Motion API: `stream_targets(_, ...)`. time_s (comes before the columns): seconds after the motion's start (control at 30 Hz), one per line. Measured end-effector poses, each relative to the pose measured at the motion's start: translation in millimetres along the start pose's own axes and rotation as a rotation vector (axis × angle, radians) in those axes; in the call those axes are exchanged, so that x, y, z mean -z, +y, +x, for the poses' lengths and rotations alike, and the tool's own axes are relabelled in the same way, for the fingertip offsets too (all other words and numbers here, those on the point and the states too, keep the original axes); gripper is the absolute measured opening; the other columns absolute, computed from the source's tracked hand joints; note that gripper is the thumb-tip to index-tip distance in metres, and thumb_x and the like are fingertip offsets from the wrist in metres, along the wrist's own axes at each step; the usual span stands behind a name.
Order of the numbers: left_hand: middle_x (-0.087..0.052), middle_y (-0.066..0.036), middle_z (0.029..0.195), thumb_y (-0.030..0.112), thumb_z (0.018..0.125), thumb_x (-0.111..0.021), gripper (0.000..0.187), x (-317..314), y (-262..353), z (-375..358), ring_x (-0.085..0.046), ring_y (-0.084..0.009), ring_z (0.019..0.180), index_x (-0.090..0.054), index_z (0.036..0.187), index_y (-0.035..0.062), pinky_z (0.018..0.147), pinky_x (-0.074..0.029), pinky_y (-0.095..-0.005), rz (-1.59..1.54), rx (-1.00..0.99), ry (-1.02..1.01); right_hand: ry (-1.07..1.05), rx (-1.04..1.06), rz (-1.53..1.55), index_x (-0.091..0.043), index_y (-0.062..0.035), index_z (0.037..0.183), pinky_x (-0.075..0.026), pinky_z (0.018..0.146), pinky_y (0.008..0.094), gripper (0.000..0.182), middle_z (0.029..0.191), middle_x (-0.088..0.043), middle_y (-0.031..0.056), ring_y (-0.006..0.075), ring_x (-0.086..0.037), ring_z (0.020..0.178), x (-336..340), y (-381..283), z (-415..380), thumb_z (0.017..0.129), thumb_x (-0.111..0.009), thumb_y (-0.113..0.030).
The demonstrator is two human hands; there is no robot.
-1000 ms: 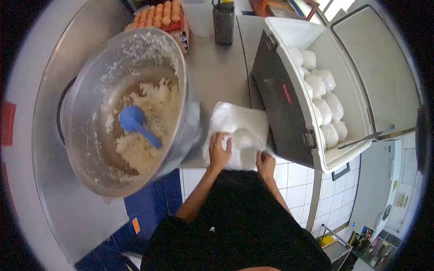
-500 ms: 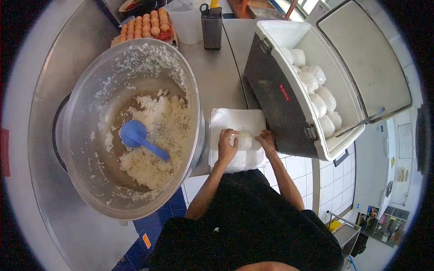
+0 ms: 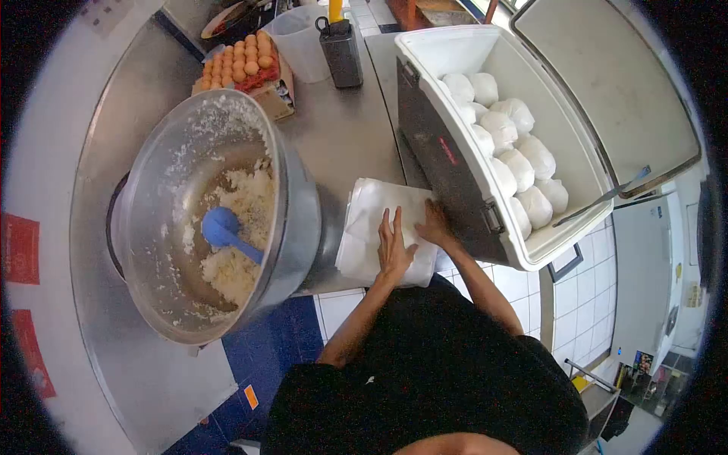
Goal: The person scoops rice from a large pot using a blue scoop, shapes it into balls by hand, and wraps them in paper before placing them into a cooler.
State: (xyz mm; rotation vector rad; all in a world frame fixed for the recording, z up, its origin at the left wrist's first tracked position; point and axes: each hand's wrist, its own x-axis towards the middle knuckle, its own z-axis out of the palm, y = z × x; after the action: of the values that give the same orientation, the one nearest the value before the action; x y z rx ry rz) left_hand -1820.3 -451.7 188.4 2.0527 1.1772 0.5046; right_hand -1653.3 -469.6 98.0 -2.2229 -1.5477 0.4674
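Note:
My left hand (image 3: 395,250) lies on a stack of white paper sheets (image 3: 364,220), its fingers stretched out and spread. At the stack's right edge, my right hand (image 3: 434,226) touches the sheets with its fingers extended, close to the cooler box (image 3: 455,201); its fingertips are partly in shadow. Several rounded white wrapped bundles (image 3: 517,168) sit inside the box. Left of the paper stands a large metal pot (image 3: 296,205) with cooked rice (image 3: 239,277) in it. A blue scoop (image 3: 221,227) rests on the rice.
The cooler's lid (image 3: 614,91) stands raised on the right. At the back are a tray of brown eggs (image 3: 241,62), a clear plastic container (image 3: 302,45) and a dark holder (image 3: 341,54) with a yellow handle. All stand on a steel table (image 3: 341,129).
The white bundle between my hands no longer shows on the paper. My left hand has gone from curled to spread flat. The view has shifted, showing more of the cooler's inside.

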Motion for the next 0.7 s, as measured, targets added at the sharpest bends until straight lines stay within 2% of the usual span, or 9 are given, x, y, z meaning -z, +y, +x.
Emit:
stream_targets(0.07,-0.019,-0.020,0.151,0.008,0.066,-0.082,0.108,-7,1,-3,-0.031,-0.0428,0.133,-0.017,0.151,0.0168,0.104,-0.039,-0.0495,0.029,0.064,-0.069,0.202,0.117,0.349,-0.056,0.0004,0.102,-0.044,0.087,0.0479,0.032,0.106,-0.057,0.0233,0.0405,-0.054,0.105,24,-25,6,0.073,-0.067,-0.006)
stream_targets(0.2,-0.023,-0.018,0.150,0.006,0.067,-0.077,0.095,8,0,8,-0.030,-0.0406,0.134,-0.027,0.147,0.0161,0.105,-0.037,-0.0482,0.023,-0.052,0.037,-0.009,0.175,0.333,-0.058,-0.0010,0.087,-0.046,0.081,0.0427,0.013,0.085,-0.057,0.0150,0.0378,-0.056,0.091,54,-49,-11,0.074,-0.062,-0.001)
stream_targets(0.27,-0.025,-0.016,0.150,0.003,0.068,-0.073,0.087,21,0,19,-0.029,-0.0403,0.135,-0.034,0.145,0.0154,0.105,-0.037,-0.0476,0.029,-0.098,0.072,-0.091,0.263,0.276,-0.058,-0.0011,0.088,-0.046,0.083,0.0441,0.016,0.091,-0.057,0.0161,0.0375,-0.054,0.096,72,-57,-37,0.072,-0.060,0.000)
stream_targets(0.33,-0.047,-0.014,0.132,-0.003,0.067,-0.065,0.058,41,7,34,-0.043,-0.0383,0.124,-0.055,0.123,0.0104,0.099,-0.041,-0.0454,0.556,-0.432,0.105,-0.174,0.356,0.219,-0.058,-0.0012,0.090,-0.045,0.084,0.0454,0.020,0.097,-0.058,0.0173,0.0372,-0.053,0.100,69,-53,-60,0.070,-0.058,0.001)
stream_targets(0.43,-0.056,-0.013,0.103,-0.007,0.065,-0.061,0.037,50,-33,50,-0.054,-0.0368,0.106,-0.060,0.099,0.0068,0.090,-0.045,-0.0443,0.372,-0.316,-0.255,-0.099,0.449,0.233,-0.058,-0.0001,0.094,-0.045,0.092,0.0431,0.026,0.103,-0.058,0.0158,0.0355,-0.052,0.105,43,-37,-81,0.068,-0.059,0.003)
stream_targets(0.47,-0.055,-0.012,0.087,-0.008,0.066,-0.062,0.026,49,-34,41,-0.058,-0.0360,0.090,-0.057,0.087,0.0057,0.081,-0.047,-0.0445,0.285,-0.385,-0.109,-0.033,0.456,0.213,-0.058,-0.0013,0.094,-0.047,0.090,0.0424,0.023,0.097,-0.057,0.0147,0.0340,-0.054,0.102,38,-32,-84,0.072,-0.057,0.003)
stream_targets(0.57,-0.056,-0.011,0.090,-0.008,0.067,-0.063,0.024,48,-37,6,-0.059,-0.0351,0.089,-0.058,0.086,0.0063,0.076,-0.050,-0.0436,0.255,-0.279,-0.144,0.017,0.450,0.169,-0.059,-0.0031,0.102,-0.048,0.093,0.0401,0.027,0.102,-0.059,0.0149,0.0320,-0.056,0.106,13,-14,-90,0.075,-0.055,0.003)
stream_targets(0.67,-0.059,-0.010,0.095,-0.006,0.071,-0.063,0.027,32,-73,-28,-0.060,-0.0335,0.091,-0.061,0.094,0.0085,0.078,-0.050,-0.0421,0.248,-0.298,-0.075,-0.416,0.015,0.431,-0.060,-0.0028,0.107,-0.048,0.094,0.0393,0.032,0.114,-0.059,0.0156,0.0319,-0.055,0.113,7,-11,-99,0.075,-0.055,0.002)
stream_targets(0.7,-0.061,-0.010,0.100,-0.005,0.073,-0.062,0.031,26,-82,-34,-0.061,-0.0328,0.094,-0.062,0.101,0.0096,0.081,-0.051,-0.0416,0.237,-0.271,-0.021,-0.327,0.147,0.338,-0.059,-0.0013,0.109,-0.047,0.096,0.0403,0.033,0.117,-0.058,0.0166,0.0325,-0.054,0.115,8,-9,-102,0.076,-0.057,-0.001)
